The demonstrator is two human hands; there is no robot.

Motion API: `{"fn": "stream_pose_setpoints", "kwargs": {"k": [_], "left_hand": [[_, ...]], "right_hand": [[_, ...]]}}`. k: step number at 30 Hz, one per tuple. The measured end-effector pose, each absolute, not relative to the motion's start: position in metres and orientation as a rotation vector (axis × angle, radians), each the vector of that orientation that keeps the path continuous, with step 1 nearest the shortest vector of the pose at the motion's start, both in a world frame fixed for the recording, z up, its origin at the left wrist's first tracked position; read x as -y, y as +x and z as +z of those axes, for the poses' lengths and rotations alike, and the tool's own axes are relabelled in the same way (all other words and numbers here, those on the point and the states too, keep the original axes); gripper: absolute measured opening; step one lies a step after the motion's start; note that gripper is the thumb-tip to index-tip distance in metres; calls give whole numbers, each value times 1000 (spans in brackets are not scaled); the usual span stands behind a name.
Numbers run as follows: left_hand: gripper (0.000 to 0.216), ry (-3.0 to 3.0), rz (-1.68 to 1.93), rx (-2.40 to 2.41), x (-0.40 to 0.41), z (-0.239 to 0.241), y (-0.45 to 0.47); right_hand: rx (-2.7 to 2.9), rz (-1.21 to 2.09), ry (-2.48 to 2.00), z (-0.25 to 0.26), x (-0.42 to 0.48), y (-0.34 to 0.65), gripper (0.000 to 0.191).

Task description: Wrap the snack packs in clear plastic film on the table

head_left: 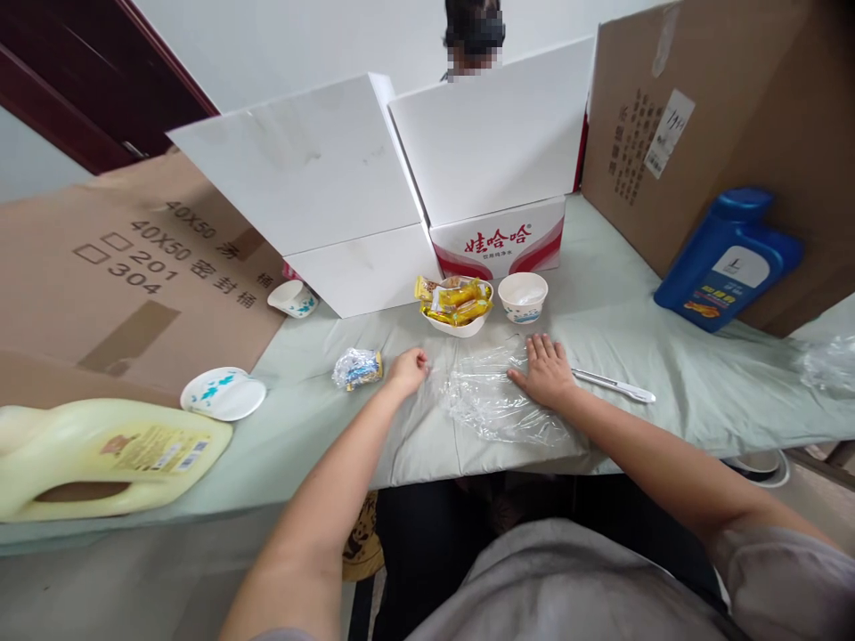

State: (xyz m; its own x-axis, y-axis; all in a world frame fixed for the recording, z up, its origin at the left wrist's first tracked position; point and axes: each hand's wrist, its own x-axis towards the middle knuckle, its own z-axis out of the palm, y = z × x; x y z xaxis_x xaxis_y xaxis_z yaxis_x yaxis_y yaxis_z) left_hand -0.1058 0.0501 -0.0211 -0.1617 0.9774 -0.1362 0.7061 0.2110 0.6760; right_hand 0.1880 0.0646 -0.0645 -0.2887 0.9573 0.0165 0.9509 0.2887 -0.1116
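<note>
A clear plastic bag (498, 401) lies flat on the pale green cloth (655, 356) in front of me. My right hand (546, 369) rests flat on the bag's right part, fingers stretched out. My left hand (407, 368) is closed in a pinch at the bag's left edge. Just left of that hand lies a small wrapped snack (357, 367). Behind the bag stand a white bowl (458, 322) holding yellow snack packets (458, 298) and an empty paper bowl (523, 296).
A white knife-like tool (614, 385) lies right of my right hand. A blue jug (728, 258) leans on cardboard (708, 116) at right; a cream jug (100, 454) lies at left. White open boxes (374, 178), a tipped cup (292, 298) and a paper plate (223, 393) stand around. A person sits behind the boxes.
</note>
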Motion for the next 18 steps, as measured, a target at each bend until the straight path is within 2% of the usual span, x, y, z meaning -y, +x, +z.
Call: {"fn": "stream_pose_setpoints", "kwargs": {"k": [2,4,7,9,18], "left_hand": [[16,1750,723,-1977,-37,-20,-92],[25,2134,689,-1795,-19,-21,-70],[45,2546,360,-1302,10,-25,-39],[52,2606,197,-1239,26,-26,-30],[19,2785,103,-1377,83,-27,-74]], "right_hand": [[2450,109,-1829,-64,-67,190,87],[2444,103,-1821,-64,-68,190,85],[2428,97,-1809,-66,-65,191,82],[2428,91,-1798,-66,-64,191,81],[2424,69,-1781,-68,-64,194,82]]}}
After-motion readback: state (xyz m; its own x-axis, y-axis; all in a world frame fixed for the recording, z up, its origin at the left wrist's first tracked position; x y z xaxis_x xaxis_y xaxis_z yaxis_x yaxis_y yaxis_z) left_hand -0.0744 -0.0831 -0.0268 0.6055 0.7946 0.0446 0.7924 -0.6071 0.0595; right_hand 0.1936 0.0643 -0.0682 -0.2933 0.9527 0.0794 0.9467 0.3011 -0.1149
